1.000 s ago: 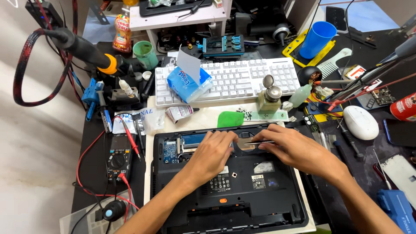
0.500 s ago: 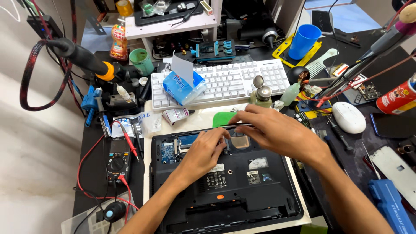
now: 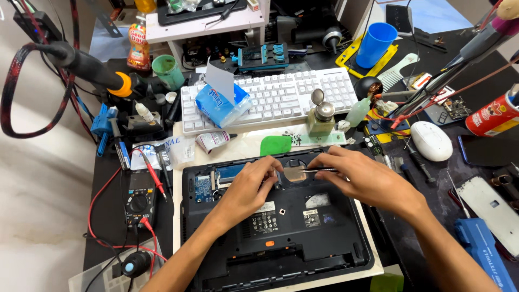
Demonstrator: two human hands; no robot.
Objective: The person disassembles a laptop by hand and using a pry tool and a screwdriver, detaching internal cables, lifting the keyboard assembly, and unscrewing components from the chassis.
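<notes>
A black laptop (image 3: 303,238) lies upside down on a white mat, its top service bay uncovered and showing a blue circuit board (image 3: 204,186) and a copper heat plate (image 3: 294,173). My left hand (image 3: 246,189) rests on the laptop's base, fingertips at the edge of the open bay. My right hand (image 3: 362,178) holds thin metal tweezers (image 3: 316,170) that point left over the copper plate. A green plastic pick (image 3: 275,145) lies just beyond the laptop.
A white keyboard (image 3: 281,97) with a blue tissue pack (image 3: 221,104) sits behind. A multimeter (image 3: 139,200) with red leads lies left. A white mouse (image 3: 431,139), blue cup (image 3: 376,43), red can (image 3: 494,116) and small tools crowd the right side.
Both hands have stayed over the open bay. The right hand has turned the tweezers so that they point left across the copper plate. The camera view shifted slightly.
</notes>
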